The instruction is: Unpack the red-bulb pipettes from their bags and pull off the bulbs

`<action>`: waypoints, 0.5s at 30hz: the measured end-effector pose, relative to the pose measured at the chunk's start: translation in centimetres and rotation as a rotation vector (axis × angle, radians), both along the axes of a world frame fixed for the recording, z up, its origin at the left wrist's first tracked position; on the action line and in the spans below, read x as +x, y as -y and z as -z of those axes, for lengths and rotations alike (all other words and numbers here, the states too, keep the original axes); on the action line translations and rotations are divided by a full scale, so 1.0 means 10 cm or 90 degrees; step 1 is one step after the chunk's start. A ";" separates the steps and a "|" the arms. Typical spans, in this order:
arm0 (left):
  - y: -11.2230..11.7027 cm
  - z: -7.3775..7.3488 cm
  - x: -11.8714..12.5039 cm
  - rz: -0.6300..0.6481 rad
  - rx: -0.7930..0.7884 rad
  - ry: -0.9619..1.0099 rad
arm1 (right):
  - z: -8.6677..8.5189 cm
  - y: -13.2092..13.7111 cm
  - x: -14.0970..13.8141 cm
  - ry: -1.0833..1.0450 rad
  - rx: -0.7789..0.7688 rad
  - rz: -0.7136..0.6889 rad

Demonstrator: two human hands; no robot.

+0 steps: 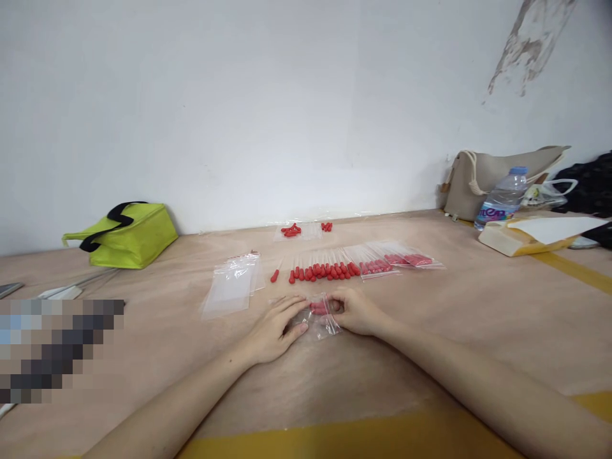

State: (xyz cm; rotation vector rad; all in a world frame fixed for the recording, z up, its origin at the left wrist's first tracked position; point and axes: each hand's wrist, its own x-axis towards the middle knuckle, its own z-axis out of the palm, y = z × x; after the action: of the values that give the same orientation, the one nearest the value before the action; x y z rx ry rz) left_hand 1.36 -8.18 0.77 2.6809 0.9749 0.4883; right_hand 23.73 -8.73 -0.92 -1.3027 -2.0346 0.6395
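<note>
Place: makeshift handwork spot, home or small workshop unclear | Surface: brown-covered tabletop (167,344), yellow strip (306,441) | Wall: plain white wall (268,115), flaked patch (530,48) | Work goods: rowed red-bulbed pieces (329,272), clear bags (230,285) | Belongings: green bag (143,241), beige bag (465,191), water bottle (502,197)

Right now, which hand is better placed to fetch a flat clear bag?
Probably the left hand: it lies nearer the flat clear bags. The right hand is farther, across the small bag holding red pieces.
</note>
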 end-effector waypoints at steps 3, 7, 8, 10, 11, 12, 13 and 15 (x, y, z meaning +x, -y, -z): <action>0.01 -0.01 0.00 -0.002 -0.007 0.003 | 0.01 -0.01 0.01 -0.017 -0.012 0.008; 0.01 -0.01 -0.01 -0.015 -0.011 -0.002 | 0.03 -0.01 0.08 -0.136 -0.091 -0.032; 0.01 -0.01 -0.01 -0.014 -0.010 -0.004 | 0.03 -0.01 0.10 -0.151 -0.105 -0.040; 0.00 -0.01 -0.01 -0.009 -0.007 -0.008 | 0.00 0.00 0.15 -0.140 -0.103 -0.054; 0.00 -0.01 -0.01 -0.008 -0.007 -0.013 | -0.02 0.01 0.18 -0.118 -0.091 -0.060; 0.00 -0.01 -0.02 -0.008 -0.009 -0.024 | -0.05 0.02 0.20 -0.097 -0.076 -0.066; -0.01 -0.01 -0.02 -0.006 -0.012 -0.040 | -0.07 0.03 0.22 -0.080 -0.064 -0.072; -0.01 -0.01 -0.03 0.000 -0.023 -0.087 | -0.11 0.05 0.26 -0.059 -0.050 -0.079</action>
State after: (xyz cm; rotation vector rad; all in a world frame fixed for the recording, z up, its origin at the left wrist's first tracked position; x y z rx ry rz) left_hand 1.03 -8.07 0.88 2.7117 1.0087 0.2865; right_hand 26.33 -9.24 0.18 -1.1742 -2.0435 0.8294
